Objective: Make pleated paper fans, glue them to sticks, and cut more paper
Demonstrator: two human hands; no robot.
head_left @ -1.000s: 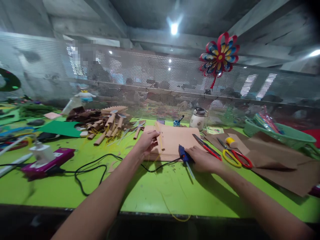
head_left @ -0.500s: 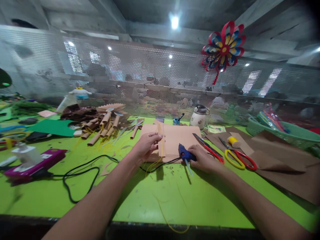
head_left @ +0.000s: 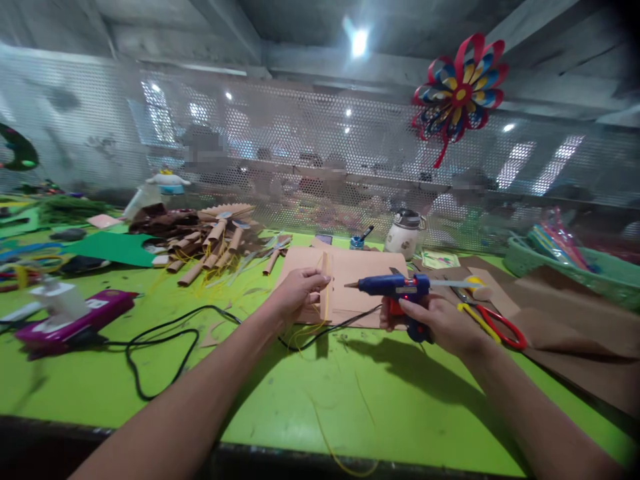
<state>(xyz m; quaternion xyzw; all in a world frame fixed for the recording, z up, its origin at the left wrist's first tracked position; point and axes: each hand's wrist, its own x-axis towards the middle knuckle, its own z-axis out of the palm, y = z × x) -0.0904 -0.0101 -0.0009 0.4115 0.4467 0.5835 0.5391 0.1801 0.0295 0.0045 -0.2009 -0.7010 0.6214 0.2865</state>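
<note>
My right hand (head_left: pixel 420 317) grips a blue hot glue gun (head_left: pixel 395 285) above the table, its nozzle pointing left and a pale glue stick (head_left: pixel 447 284) sticking out of the back. A red light glows on its side. Pinched in my left hand (head_left: pixel 306 293) is a narrow tan paper strip (head_left: pixel 325 303) with yellow string (head_left: pixel 327 273) along it. The glue gun's nozzle is a short way right of the strip, apart from it. Behind both lies a stack of tan paper sheets (head_left: pixel 360 263) on the green table (head_left: pixel 280 413).
Left stands a purple power strip (head_left: pixel 80 320) with a black cord (head_left: pixel 195 337). Rolled brown paper tubes (head_left: pixel 215 250) are piled at the back left. To the right are scissors (head_left: pixel 503 328), a yellow thread spool (head_left: pixel 477 288), brown paper (head_left: pixel 575 327) and a green basket (head_left: pixel 595 270). A white bottle (head_left: pixel 403 233) stands behind.
My right hand has lifted the glue gun from the paper stack and turned it so the nozzle faces left. My left hand still holds the strip, which now shows more edge-on.
</note>
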